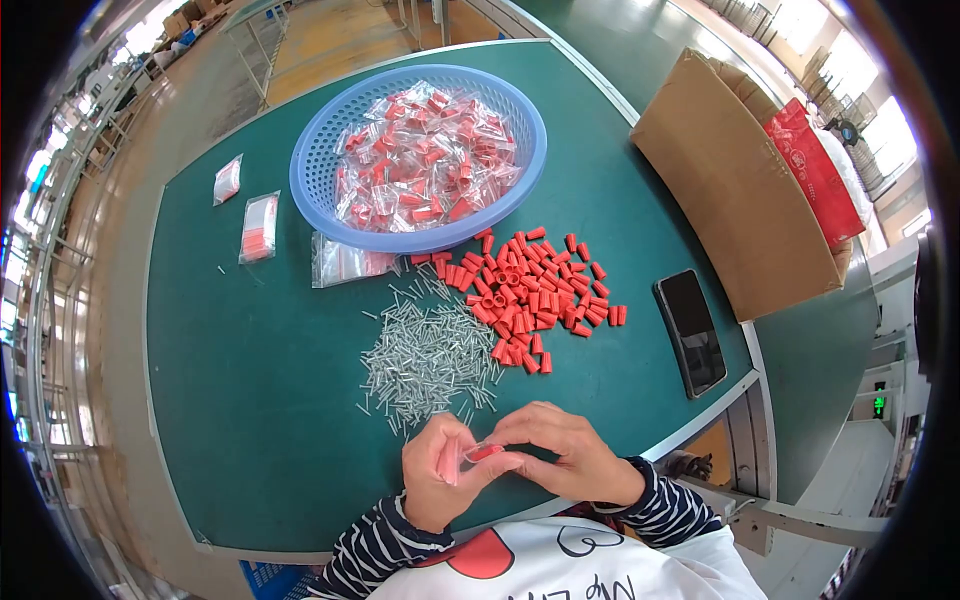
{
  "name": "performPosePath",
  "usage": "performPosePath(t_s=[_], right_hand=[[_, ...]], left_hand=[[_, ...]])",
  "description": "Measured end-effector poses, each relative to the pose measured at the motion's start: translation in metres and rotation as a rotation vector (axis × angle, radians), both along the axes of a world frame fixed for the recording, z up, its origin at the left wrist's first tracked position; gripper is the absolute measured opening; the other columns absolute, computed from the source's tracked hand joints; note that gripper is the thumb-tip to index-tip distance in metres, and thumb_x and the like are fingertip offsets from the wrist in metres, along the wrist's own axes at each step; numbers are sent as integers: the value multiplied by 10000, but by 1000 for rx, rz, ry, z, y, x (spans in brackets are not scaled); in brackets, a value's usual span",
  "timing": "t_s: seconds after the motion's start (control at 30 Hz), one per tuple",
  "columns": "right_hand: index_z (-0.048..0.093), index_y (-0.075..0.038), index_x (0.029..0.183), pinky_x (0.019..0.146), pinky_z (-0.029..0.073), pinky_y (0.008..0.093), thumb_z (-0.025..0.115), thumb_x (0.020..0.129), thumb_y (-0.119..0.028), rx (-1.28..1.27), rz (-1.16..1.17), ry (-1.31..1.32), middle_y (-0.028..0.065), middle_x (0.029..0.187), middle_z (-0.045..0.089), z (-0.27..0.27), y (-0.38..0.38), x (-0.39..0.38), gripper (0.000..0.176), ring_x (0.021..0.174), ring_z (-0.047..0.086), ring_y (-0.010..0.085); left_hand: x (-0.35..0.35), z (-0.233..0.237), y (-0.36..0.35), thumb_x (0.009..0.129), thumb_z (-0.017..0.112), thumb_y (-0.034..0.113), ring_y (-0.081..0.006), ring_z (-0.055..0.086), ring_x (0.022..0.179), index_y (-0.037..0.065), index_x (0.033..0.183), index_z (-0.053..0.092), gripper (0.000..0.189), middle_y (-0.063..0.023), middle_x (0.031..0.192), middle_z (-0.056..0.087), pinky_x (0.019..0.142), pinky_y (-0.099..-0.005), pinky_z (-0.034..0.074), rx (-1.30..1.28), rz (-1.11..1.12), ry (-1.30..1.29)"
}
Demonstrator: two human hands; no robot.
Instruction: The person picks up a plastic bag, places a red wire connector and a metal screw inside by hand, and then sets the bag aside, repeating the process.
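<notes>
My left hand (440, 472) is closed on a small clear plastic bag (466, 462) at the table's near edge. At the bag's mouth, my right hand (560, 452) pinches a red plastic cap (487, 453); how far the cap sits inside the bag is hard to see. Just beyond my hands lies a pile of small silver screws (425, 360). Touching its right side is a heap of loose red caps (530, 285), tapered and hollow. Behind both piles stands a blue perforated basket (318, 190) full of clear bags with red caps (425, 160) in them.
A stack of flat bags (345, 262) lies against the basket, and two more bag bundles (259, 228) (228, 181) are to its left. A black phone (690, 332) rests near the right edge of the green table (250, 400). Beyond it stands a cardboard box (720, 190).
</notes>
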State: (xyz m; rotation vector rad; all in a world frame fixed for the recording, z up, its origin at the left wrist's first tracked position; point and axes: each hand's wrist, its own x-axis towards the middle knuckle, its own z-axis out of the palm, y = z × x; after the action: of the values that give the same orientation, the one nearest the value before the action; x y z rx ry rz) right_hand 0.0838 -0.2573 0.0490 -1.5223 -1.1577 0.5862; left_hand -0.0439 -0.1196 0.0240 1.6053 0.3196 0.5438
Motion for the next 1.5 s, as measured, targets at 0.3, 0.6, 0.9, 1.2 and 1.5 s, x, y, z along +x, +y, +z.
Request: performPosePath(t_s=[0.3, 0.6, 0.9, 1.2, 1.5], right_hand=[[694, -49, 990, 830, 453, 347, 682, 841, -29, 8, -84, 55, 64, 938, 677, 4, -2, 8, 150, 896, 630, 232], [678, -33, 977, 843, 472, 329, 715, 828, -30, 32, -51, 195, 73, 960, 648, 8, -1, 14, 154, 920, 618, 211], [668, -17, 947, 817, 483, 295, 705, 858, -43, -9, -17, 320, 77, 972, 643, 11, 0, 17, 100, 911, 611, 171], [673, -19, 936, 806, 484, 289, 707, 862, -54, 27, -50, 405, 75, 960, 650, 8, 1, 16, 88, 902, 612, 159], [656, -34, 897, 829, 473, 318, 706, 854, -56, 22, 92, 424, 74, 946, 649, 24, -2, 25, 70, 899, 616, 185]], left_hand=[[0, 9, 7, 766, 827, 85, -90, 483, 599, 19, 905, 674, 217, -29, 734, 611, 552, -217, 386, 155, 19, 2], [2, 17, 9, 776, 795, 49, -116, 503, 590, 31, 881, 696, 146, -42, 714, 638, 554, -234, 391, 211, 52, -2], [2, 15, 10, 751, 799, 9, -82, 479, 596, 16, 897, 699, 177, -20, 688, 565, 546, -217, 355, 201, 64, 10], [1, 23, 10, 753, 802, 23, -88, 484, 593, 23, 880, 702, 162, -33, 702, 580, 539, -222, 360, 105, 27, 115], [-1, 16, 9, 746, 817, 32, -119, 488, 577, 39, 869, 696, 174, -37, 675, 569, 529, -240, 374, 213, 122, -76]])
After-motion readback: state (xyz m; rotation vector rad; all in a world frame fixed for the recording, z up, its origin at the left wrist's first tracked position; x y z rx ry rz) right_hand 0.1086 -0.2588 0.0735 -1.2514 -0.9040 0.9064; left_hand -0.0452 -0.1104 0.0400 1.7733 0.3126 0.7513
